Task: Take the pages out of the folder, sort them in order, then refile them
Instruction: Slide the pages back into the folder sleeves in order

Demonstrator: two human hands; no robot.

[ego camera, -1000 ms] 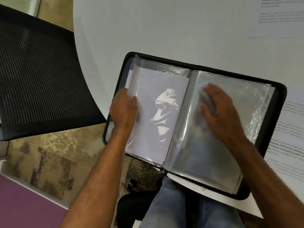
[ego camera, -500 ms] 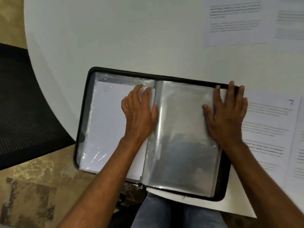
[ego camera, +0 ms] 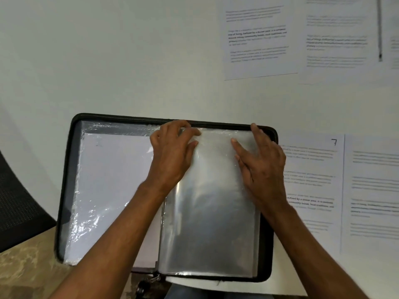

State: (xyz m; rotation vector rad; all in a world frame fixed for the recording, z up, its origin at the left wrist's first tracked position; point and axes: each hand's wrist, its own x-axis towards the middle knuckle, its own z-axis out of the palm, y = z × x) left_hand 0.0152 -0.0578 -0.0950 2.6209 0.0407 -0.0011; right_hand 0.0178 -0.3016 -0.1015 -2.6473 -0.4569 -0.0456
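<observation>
Both hands moved up to folder [ego camera: 67, 190] top: left hand [ego camera: 172, 156] pinches empty sleeve [ego camera: 211, 223] edge; right hand [ego camera: 263, 167] flat on it, fingers straight. Page [ego camera: 311, 180] text blurred.

White table [ego camera: 129, 61], black mesh chair [ego camera: 17, 201], mottled tan floor [ego camera: 26, 275].

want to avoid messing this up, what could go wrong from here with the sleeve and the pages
1. The left hand pinches the empty sleeve at its crinkled top edge; the thin plastic could crease or tear.
2. The folder overhangs the table edge, so pressing down might tip it.
3. Loose pages, including the page marked 7, lie beside the right hand and could get shuffled.
</observation>
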